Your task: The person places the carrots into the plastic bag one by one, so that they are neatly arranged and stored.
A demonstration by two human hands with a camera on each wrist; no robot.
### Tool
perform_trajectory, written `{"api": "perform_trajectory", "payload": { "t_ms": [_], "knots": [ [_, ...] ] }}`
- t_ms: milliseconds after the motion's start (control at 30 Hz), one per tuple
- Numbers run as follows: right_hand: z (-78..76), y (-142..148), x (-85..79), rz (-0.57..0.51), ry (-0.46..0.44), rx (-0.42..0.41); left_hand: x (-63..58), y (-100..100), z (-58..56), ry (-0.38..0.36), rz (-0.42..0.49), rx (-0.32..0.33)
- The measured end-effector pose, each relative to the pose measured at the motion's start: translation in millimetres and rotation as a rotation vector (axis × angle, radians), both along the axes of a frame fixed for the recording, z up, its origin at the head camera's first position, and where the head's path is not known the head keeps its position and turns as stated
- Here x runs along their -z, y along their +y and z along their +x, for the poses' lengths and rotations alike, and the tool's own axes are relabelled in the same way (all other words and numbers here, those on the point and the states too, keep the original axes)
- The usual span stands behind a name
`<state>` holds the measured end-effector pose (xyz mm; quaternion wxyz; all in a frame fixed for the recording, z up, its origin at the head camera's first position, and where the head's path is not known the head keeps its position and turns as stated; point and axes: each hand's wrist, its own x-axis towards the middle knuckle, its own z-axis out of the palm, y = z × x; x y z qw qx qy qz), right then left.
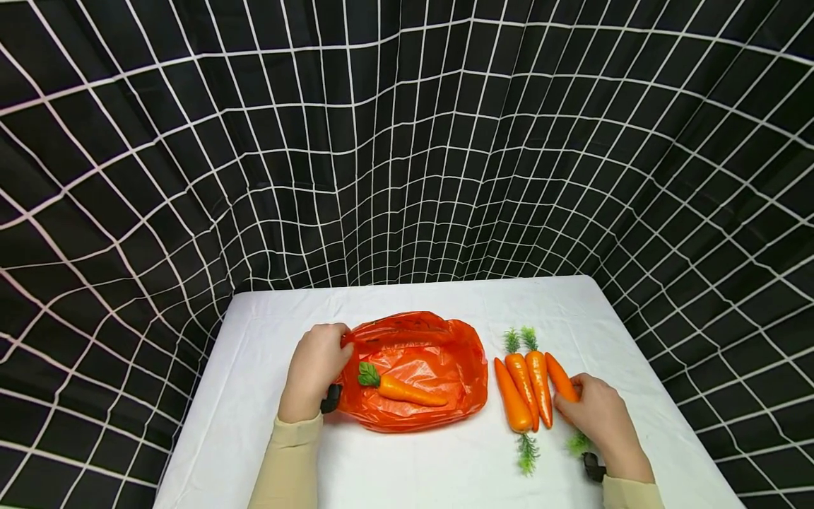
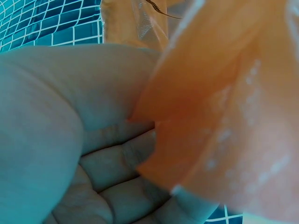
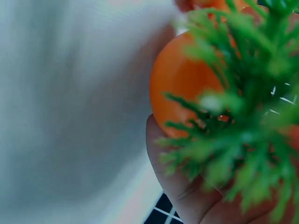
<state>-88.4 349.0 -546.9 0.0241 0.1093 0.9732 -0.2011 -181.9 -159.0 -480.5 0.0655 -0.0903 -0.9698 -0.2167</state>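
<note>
Head view shows the right hand (image 1: 600, 410) with thumb and fingers bent in round a carrot (image 1: 559, 378) near its thick end, spread no wider than the carrot itself. Its long axis runs away from that hand and leans to the hand's left, thin tip farthest; the greens (image 3: 238, 158) come back on the hand's near side, large and blurred in the right wrist view. Whether it rests on the cloth (image 1: 407, 466) or is lifted, I cannot tell.

Just left of the right hand lie three more: the leftmost carrot (image 1: 514, 403) with greens on the near side, the middle carrot (image 1: 521, 378) and rightmost carrot (image 1: 538, 382) with greens on the far side. This row sits between the right hand and the bag (image 1: 470, 367), which gapes upward farther left. The left hand (image 1: 318, 364) is nearer to the bag and grips its left rim with curled fingers; in the left wrist view the bag covers the fingertips. Inside, just right of the left hand, lies a loose carrot (image 1: 410, 391), leafy end toward that hand.
</note>
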Motion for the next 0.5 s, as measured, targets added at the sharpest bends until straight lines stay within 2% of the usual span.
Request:
{"api": "perform_trajectory", "payload": {
  "t_ms": [100,233,367,500],
  "knots": [
    [-0.9,-1,-14.5,0.012,0.045,0.007,-0.2,-1,-0.2,0.005,-0.001,0.003],
    [-4.2,-10,-42.3,0.037,0.151,-0.003,-0.5,-1,-0.6,0.003,-0.001,0.001],
    [-10.7,-30,-72.8,0.045,0.276,-0.046,0.5,-2,-1.3,0.003,0.004,-0.001],
    [-16.2,-59,-98.7,0.016,0.365,-0.108,1.6,-3,-1.6,0.013,0.010,0.005]
  ]
}}
